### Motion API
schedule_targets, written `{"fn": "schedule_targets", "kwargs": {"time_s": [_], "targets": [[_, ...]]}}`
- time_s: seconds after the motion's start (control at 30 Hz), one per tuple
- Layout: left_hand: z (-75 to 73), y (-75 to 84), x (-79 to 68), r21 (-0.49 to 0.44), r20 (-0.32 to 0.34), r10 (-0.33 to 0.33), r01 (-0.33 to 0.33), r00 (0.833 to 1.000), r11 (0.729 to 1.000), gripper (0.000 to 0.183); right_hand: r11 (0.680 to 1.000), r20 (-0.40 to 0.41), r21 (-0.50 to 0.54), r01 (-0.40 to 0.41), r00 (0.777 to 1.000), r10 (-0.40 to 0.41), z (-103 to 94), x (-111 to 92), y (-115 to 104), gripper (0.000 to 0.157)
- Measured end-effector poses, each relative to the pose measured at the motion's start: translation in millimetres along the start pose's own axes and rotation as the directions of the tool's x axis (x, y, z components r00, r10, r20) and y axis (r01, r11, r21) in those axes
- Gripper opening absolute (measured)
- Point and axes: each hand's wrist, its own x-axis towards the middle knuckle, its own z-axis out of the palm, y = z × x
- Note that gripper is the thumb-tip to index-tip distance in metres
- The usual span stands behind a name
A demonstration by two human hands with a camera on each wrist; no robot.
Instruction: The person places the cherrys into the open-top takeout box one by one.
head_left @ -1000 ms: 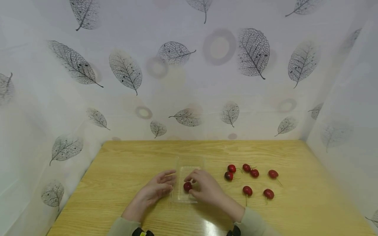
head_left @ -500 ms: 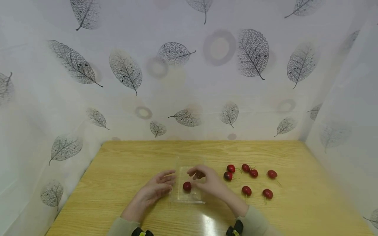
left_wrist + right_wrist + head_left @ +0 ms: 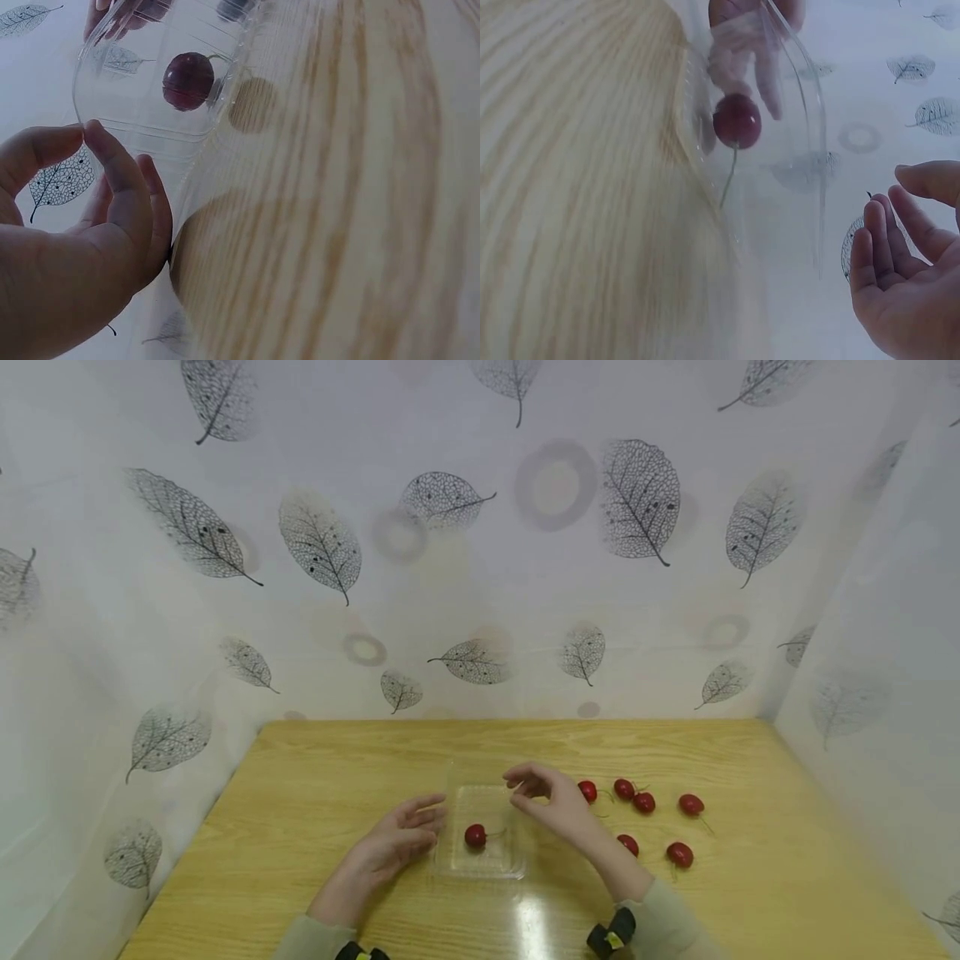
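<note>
A clear plastic box [image 3: 487, 874] sits on the table in front of me, with one dark red cherry [image 3: 475, 836] lying inside, its stem pointing right. At the box's left side, my left hand [image 3: 393, 837] pinches the rim between thumb and index finger, as the left wrist view shows. My right hand [image 3: 558, 806] is over the box's right edge, fingers bent loosely and holding nothing. In the right wrist view the same cherry [image 3: 737, 121] shows through the clear wall, apart from the right hand [image 3: 907, 262].
Several more cherries with stems lie to the right on the wooden table [image 3: 337, 760], among them a pair [image 3: 634, 796] close together and one cherry [image 3: 680, 854] nearer the front. My right hand and forearm partly cover others. A leaf-patterned curtain [image 3: 480, 568] closes off the back and sides.
My right hand has let go of the cherry, leaving it in the box, and has moved right and away. The left hand has stayed at the box's left side.
</note>
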Motion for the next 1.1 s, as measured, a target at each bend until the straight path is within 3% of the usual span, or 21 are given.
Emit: {"fn": "schedule_targets", "kwargs": {"time_s": [0.23,0.57,0.87,1.1], "targets": [[1.4,-0.8,-1.5,-0.004,-0.015,-0.010,0.010,1.000,1.000,0.075,1.000,-0.060,0.013,0.005,0.998,-0.004,-17.5,-1.4,12.4,0.028],[1.6,-0.6,-1.2,-0.002,-0.013,-0.012,0.012,1.000,1.000,0.072,0.998,-0.088,0.012,-0.063,0.994,0.064,-49.6,-16.2,15.8,0.030],[0.8,1.0,-1.1,0.001,0.002,-0.013,0.013,1.000,1.000,0.071,0.988,-0.164,-0.010,-0.151,0.975,0.148,-70.8,-24.7,25.7,0.030],[0.7,0.4,-0.7,-0.003,-0.001,-0.013,0.013,1.000,1.000,0.070,0.986,-0.217,-0.054,-0.158,0.966,0.143,-90.8,-33.3,31.1,0.030]]}}
